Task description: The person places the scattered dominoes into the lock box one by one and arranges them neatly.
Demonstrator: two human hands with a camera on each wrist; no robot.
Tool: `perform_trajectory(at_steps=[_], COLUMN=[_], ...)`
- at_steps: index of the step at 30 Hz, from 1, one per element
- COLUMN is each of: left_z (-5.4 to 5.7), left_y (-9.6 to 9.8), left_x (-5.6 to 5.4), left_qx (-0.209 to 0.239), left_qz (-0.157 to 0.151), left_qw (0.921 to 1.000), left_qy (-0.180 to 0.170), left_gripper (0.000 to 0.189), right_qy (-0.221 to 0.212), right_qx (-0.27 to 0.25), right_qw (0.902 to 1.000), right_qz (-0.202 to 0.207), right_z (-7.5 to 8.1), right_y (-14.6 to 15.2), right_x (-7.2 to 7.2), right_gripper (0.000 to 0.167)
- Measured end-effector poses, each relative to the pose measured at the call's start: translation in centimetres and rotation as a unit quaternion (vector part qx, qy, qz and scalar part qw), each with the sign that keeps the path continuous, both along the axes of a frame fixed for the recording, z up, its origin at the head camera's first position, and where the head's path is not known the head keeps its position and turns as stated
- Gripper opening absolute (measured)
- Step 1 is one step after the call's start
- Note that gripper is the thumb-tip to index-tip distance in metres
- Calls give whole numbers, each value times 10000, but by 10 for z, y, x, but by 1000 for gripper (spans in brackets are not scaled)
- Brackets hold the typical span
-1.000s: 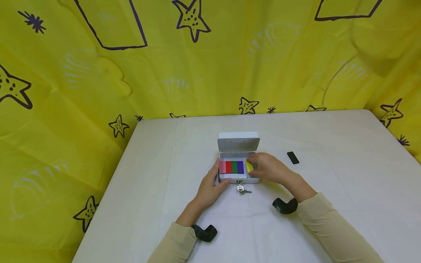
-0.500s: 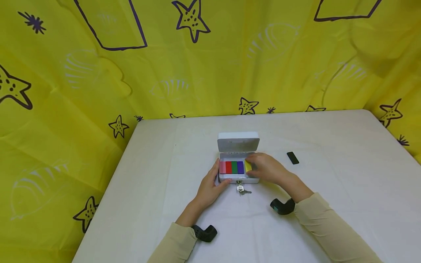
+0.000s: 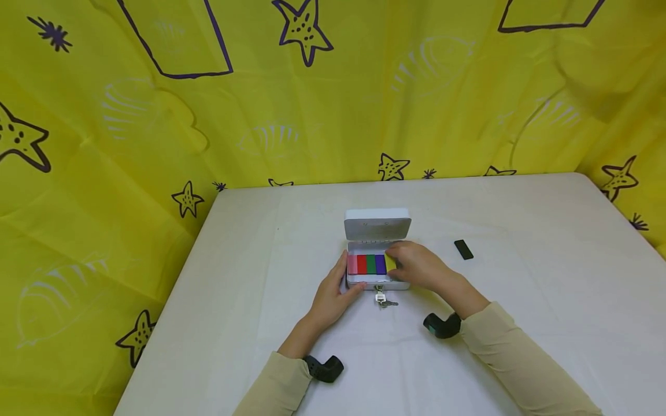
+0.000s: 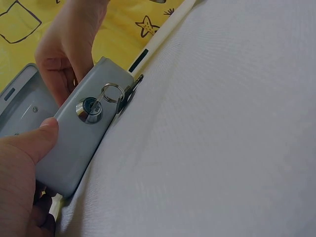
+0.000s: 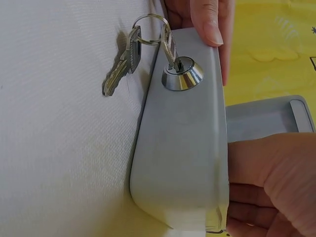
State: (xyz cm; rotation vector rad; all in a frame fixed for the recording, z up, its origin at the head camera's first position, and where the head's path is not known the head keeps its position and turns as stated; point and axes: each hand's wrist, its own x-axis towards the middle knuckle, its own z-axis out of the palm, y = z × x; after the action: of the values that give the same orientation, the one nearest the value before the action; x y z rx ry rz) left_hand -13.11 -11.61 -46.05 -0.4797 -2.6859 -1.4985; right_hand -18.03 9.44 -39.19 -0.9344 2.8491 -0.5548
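A small white metal cash box stands on the table with its lid raised. Inside it, pink, red, green and purple blocks lie side by side in a row. My left hand grips the box's left front corner, thumb on the front rim. My right hand reaches into the right part and pinches a yellow block close beside the purple one. In the right wrist view the box wall hides my right fingertips. A key with a ring and a second key sits in the front lock.
A black rectangular piece lies on the white tabletop, right of the box. Behind the table hangs a yellow curtain with sea drawings. Each wrist wears a black camera.
My right hand has shifted left with the yellow block, narrowing the gap to the purple block. My left hand and the box have stayed in place.
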Motion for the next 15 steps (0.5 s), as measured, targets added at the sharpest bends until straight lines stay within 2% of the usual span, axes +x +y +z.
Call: perform_trajectory(at_steps=[8, 15], left_z=[1, 1], left_y=[0, 0], left_x=[1, 0], left_qx=[32, 30], left_qz=[11, -2], left_qw=[10000, 9999], left_qy=[22, 96], left_gripper=[81, 80], right_qy=[96, 128], right_qx=[397, 496], right_qw=[9992, 9987], right_qz=[-40, 27], right_z=[-1, -2], right_y=[-4, -6], right_x=[-2, -4], right_gripper=[33, 30])
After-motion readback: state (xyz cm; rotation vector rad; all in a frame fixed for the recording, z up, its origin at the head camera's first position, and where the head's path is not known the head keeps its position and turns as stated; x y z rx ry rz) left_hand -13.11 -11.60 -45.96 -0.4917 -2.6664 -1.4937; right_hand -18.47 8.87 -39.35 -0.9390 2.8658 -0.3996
